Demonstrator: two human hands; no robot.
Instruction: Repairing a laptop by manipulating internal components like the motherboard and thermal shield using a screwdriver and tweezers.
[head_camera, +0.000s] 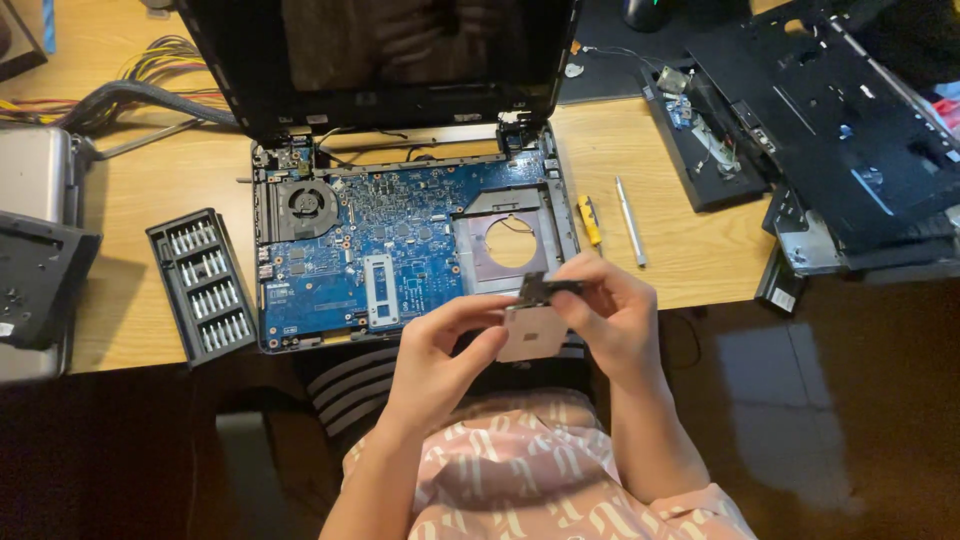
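Drive (530, 330), flat silver slab with dark bracket on top edge, held in front of torso, at 6 o'clock of open laptop chassis (400, 250). Left hand (435, 365) pinches drive's left edge and lower corner, fingers narrow. Right hand (610, 310) grips bracket end at drive's 1 o'clock, fingertips closed on it. Bit tray (205, 285) at chassis 9 o'clock, yellow screwdriver (590, 220) at 3 o'clock.

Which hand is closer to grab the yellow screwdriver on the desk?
Probably the right hand: the yellow screwdriver lies just above it. The left hand is farther away, and both hold the drive.
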